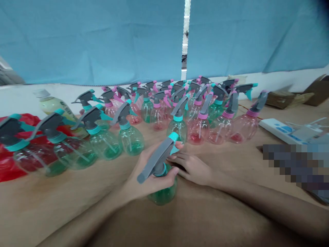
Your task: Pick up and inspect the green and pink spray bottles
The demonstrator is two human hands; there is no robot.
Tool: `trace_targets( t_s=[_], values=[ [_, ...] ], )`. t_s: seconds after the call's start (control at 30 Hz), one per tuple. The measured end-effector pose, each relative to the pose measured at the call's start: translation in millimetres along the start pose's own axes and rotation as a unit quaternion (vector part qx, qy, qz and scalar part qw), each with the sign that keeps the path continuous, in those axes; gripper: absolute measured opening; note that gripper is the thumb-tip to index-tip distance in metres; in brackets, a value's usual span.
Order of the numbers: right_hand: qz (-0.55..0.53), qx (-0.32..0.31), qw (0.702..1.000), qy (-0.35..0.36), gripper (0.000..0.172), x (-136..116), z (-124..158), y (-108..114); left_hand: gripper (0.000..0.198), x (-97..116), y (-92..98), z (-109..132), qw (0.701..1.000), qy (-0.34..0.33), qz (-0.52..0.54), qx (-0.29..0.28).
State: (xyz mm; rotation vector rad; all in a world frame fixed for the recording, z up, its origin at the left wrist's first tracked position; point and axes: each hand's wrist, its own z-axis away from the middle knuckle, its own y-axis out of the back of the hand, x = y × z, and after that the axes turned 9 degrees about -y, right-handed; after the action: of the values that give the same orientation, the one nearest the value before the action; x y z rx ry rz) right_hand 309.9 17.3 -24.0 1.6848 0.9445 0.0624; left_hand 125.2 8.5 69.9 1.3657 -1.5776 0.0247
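A green spray bottle [164, 193] with a grey and teal trigger head stands tilted a little on the table in front of me. My left hand [144, 175] is wrapped round its neck, just under the head. On the far side of it, my right hand [194, 168] reaches in with bent fingers near the trigger; the bottle partly hides the fingertips, so I cannot see whether they grip it. Directly behind is another green spray bottle [177, 127], and a pink spray bottle [199, 130] sits beside that one.
Several green bottles [131, 139] line the left side, near a red plastic bag [25, 120] and a pale capped bottle [55, 104]. Pink and green bottles crowd the back. At right lie a white power strip [277, 130] and cardboard boxes [285, 99]. A blue cloth [115, 41] hangs behind.
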Motion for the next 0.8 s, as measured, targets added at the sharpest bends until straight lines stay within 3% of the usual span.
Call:
trace_targets(
  t_s=[0.2, 0.5, 0.8],
  values=[
    [-0.003, 0.001, 1.000, 0.000, 0.031, -0.5, -0.2, 0.3, 0.052, -3.9, -0.7, 1.1, 1.000, -0.016, -0.020, 0.010],
    [-0.007, -0.001, 1.000, -0.004, 0.031, -1.0, -0.4, 1.1, 0.043, 11.5, 2.6, -1.2, 0.999, 0.042, 0.021, 0.010],
    [-0.010, -0.005, 1.000, -0.007, 0.030, -1.4, 0.3, 1.2, 0.042, 7.6, 0.9, 1.5, 0.998, 0.035, 0.040, 0.020]
  ],
)
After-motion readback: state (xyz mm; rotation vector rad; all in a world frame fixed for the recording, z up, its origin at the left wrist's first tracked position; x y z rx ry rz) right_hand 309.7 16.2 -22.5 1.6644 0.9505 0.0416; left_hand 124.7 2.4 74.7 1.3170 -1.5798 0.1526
